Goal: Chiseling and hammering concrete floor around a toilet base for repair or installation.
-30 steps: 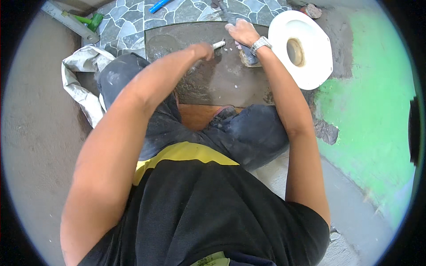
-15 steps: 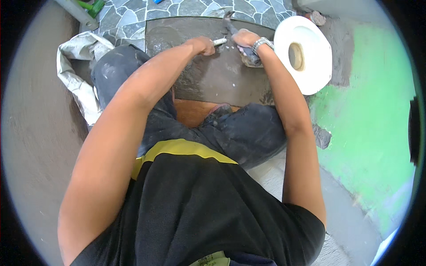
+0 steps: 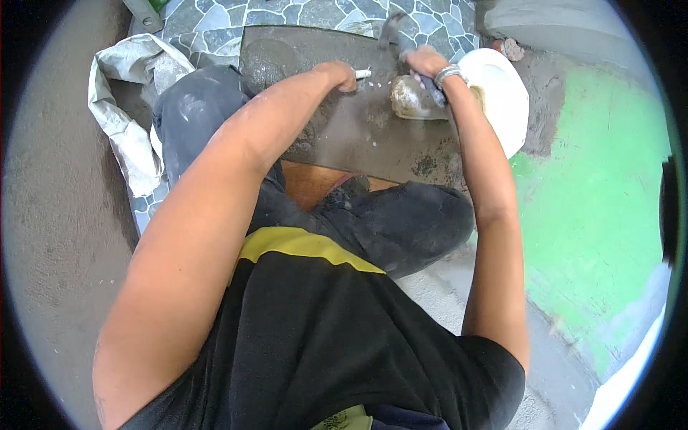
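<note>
My left hand [image 3: 340, 74] is closed around a short, slim white piece [image 3: 364, 74], whose end pokes out to the right above a grey, wet-looking board [image 3: 358, 136]. In my right hand [image 3: 428, 62] is a grey hammer-like tool [image 3: 390, 30], its blurred head raised beyond the knuckles and its handle running back under my wrist. Small white chips lie on the board between the hands. Below my right hand a dirty, pale, rounded object [image 3: 414, 99] rests on the board; its kind is unclear.
At right lies a large white rounded piece [image 3: 505, 107] with an opening partly hidden by my wrist, beside a green-painted surface [image 3: 588, 215]. A crumpled white sack [image 3: 115, 122] stands by my left knee. Stone-patterned flooring [image 3: 308, 13] borders the far edge.
My right hand has moved right with the hammer-like tool, baring more of the pale object. My left hand has shifted slightly right, still holding the white piece.
</note>
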Demonstrator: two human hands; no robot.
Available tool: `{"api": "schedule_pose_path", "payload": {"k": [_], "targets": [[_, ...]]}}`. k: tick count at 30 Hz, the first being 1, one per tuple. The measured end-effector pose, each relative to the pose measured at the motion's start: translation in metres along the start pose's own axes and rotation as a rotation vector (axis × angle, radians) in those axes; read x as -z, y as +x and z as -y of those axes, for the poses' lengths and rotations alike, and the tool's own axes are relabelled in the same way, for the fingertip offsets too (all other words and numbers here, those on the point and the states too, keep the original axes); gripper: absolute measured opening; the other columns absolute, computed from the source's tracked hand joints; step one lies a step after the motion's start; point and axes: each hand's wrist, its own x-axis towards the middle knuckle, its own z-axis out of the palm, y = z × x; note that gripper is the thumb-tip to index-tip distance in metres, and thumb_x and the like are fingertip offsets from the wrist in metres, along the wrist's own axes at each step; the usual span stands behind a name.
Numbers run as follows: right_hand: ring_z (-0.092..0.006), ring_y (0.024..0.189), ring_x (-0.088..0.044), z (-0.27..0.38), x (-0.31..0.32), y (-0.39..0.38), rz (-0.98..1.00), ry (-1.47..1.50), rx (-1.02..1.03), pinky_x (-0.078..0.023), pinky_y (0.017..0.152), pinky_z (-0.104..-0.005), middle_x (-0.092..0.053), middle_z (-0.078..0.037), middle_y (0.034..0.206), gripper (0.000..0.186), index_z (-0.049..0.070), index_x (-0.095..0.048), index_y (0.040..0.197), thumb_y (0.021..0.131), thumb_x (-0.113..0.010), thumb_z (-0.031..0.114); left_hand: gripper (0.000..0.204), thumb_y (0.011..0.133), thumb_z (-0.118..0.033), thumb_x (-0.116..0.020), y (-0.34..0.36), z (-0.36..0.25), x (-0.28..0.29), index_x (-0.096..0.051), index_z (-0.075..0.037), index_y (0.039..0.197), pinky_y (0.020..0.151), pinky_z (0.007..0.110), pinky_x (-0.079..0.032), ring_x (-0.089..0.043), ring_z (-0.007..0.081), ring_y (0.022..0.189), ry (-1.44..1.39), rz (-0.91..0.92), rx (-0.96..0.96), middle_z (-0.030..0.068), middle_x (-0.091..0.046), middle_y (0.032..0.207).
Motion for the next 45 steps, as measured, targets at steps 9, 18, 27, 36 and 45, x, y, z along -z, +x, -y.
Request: {"api": "schedule_pose_path", "payload": {"k": [9, 18, 27, 36, 45], "targets": [[-0.0391, 0.095, -0.06, -0.015, -0.007, -0.019, -0.15, -0.138, 0.098, -0.045, 0.086, -0.0412, -0.062, -0.027, 0.092, 0.049, -0.006, -0.064, 0.082, 0.083, -0.039, 0.036, 0.04, 0.059, -0.011, -0.059, -0.015, -0.035, 0.0, -0.068, -0.007, 0.098, 0.078, 0.04, -0.05, -0.062, 0.0317, 0.097, -0.113, -0.054, 0.004, 0.0178, -0.065, 0.1], [-0.0388, 0.093, -0.061, -0.011, -0.024, -0.019, -0.181, -0.441, 0.19, -0.048, 0.083, -0.0419, -0.062, -0.028, 0.095, 0.045, -0.007, -0.062, 0.089, 0.083, -0.043, 0.033, 0.045, 0.056, -0.011, -0.06, -0.009, -0.023, -0.006, -0.067, -0.007, 0.1, 0.076, 0.038, -0.05, -0.063, 0.0293, 0.095, 0.001, 0.095, -0.03, 0.0167, -0.065, 0.1], [-0.0398, 0.095, -0.059, -0.028, -0.045, -0.013, -0.593, -0.009, 0.007, -0.044, 0.088, -0.0447, -0.059, -0.033, 0.095, 0.051, -0.009, -0.063, 0.082, 0.082, -0.041, 0.037, 0.03, 0.068, -0.019, -0.056, -0.017, -0.038, 0.013, -0.068, -0.005, 0.092, 0.07, 0.042, -0.052, -0.064, 0.0331, 0.086, 0.048, 0.039, -0.097, 0.0199, -0.065, 0.091], [-0.0322, 0.065, -0.064, -0.017, -0.02, -0.046, -0.218, 0.522, 0.019, -0.05, 0.069, -0.039, -0.063, -0.018, 0.066, 0.054, -0.004, -0.063, 0.071, 0.08, -0.05, 0.047, 0.046, 0.077, -0.022, -0.055, -0.051, -0.036, -0.065, -0.049, 0.002, 0.116, 0.082, 0.042, -0.049, -0.059, 0.0378, 0.099, -0.26, -0.295, 0.108, 0.0254, -0.058, 0.11], [-0.0235, 0.047, -0.062, -0.002, 0.018, -0.067, -0.716, 0.569, 0.216, -0.052, 0.054, -0.0347, -0.059, -0.013, 0.051, 0.048, -0.003, -0.06, 0.064, 0.086, -0.044, 0.037, 0.026, 0.078, -0.024, -0.045, -0.022, -0.028, 0.037, -0.06, -0.004, 0.085, 0.045, 0.041, -0.036, -0.05, 0.0229, 0.049, 0.034, 0.251, 0.053, 0.0113, -0.054, 0.06]]}}
